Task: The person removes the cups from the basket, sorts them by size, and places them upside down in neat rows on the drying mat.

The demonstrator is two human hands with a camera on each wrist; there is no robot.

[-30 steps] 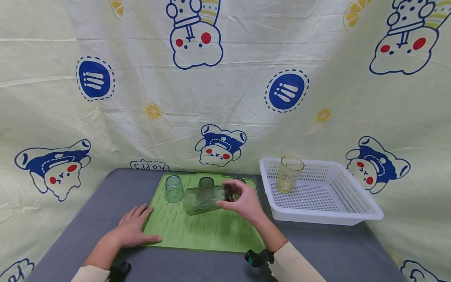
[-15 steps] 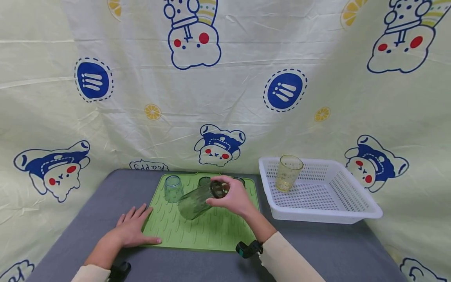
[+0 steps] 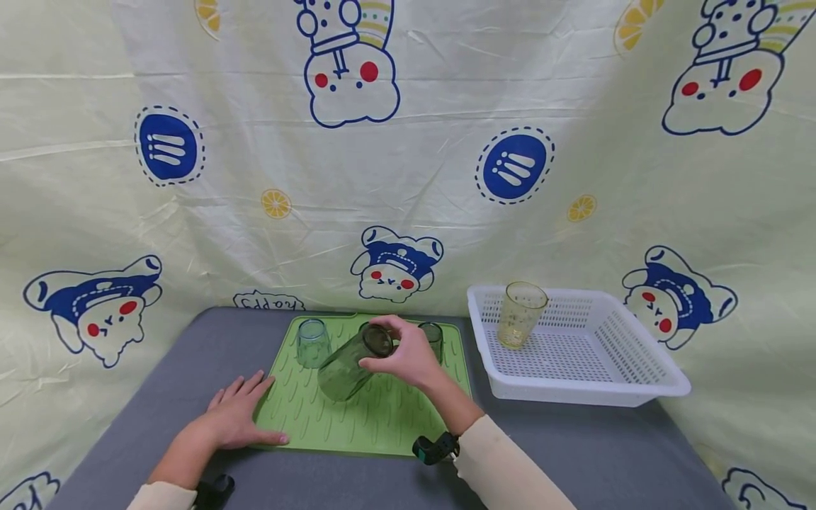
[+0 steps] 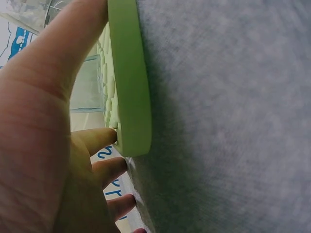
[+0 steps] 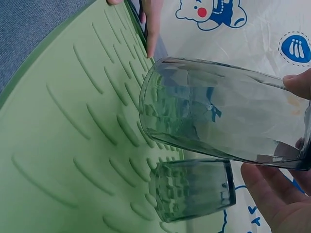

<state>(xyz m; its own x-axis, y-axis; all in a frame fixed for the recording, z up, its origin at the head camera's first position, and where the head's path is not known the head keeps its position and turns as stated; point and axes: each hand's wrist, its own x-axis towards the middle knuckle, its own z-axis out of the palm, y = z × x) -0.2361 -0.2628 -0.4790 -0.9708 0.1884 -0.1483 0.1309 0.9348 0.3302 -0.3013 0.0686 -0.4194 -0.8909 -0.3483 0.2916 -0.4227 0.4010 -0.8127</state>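
Note:
My right hand [image 3: 404, 354] grips a grey-green drinking glass [image 3: 349, 368] by its dark end. The glass slants over the green ridged mat [image 3: 382, 432], its wider end low and to the left. In the right wrist view, fingertips and thumb pinch that tall clear-sided glass [image 5: 214, 114]. My left hand [image 3: 239, 416] rests at the mat's left edge with fingers spread and the thumb on the front corner. In the left wrist view, the thumb and a fingertip touch the mat's thick rim [image 4: 131, 97]. A blue glass [image 3: 314, 346] stands at the mat's back left.
A dark green glass [image 3: 433, 338] stands at the mat's back right; another is mostly hidden behind the held one. To the right sits a white perforated basket [image 3: 586, 389] with a yellow glass [image 3: 521, 315] in it. A patterned curtain [image 3: 408, 177] hangs behind the grey table [image 3: 612, 453].
My right hand has moved left with the glass, which has tipped from nearly level to a steeper slant, its dark end higher. My left hand stays at the mat's edge.

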